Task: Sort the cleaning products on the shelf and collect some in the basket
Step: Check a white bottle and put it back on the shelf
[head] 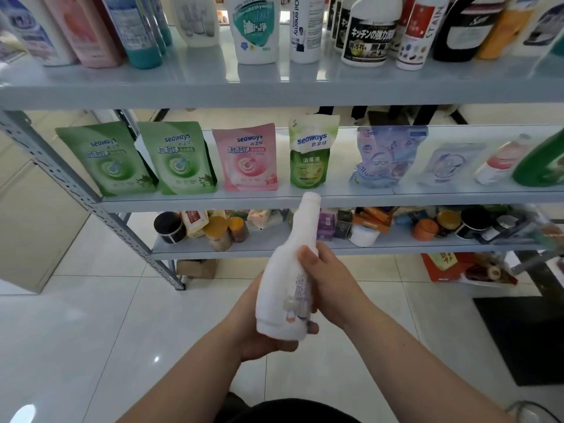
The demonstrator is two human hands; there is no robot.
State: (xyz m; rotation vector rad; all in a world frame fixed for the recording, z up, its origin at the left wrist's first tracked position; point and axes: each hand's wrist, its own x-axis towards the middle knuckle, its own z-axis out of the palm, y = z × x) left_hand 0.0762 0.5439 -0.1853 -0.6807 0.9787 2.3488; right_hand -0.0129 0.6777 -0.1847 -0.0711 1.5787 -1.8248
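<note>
I hold a white bottle [285, 279] with a long neck in front of the shelf, tilted with its capped top toward the middle shelf [366, 196]. My left hand [258, 337] cups the bottle's base from below, fingers curled round it. My right hand [326, 282] grips its body from the right, thumb across the front. Refill pouches stand on the middle shelf: two green [110, 160], one pink [247, 157], a green-and-white one [311, 154] and bluish ones [387, 154]. No basket shows.
The top shelf [274, 90] carries several upright bottles. The lower shelf [274, 247] holds jars, tins and small boxes. A slanted metal upright [76, 190] stands at left. Tiled floor lies below, with a dark mat [525, 337] at right.
</note>
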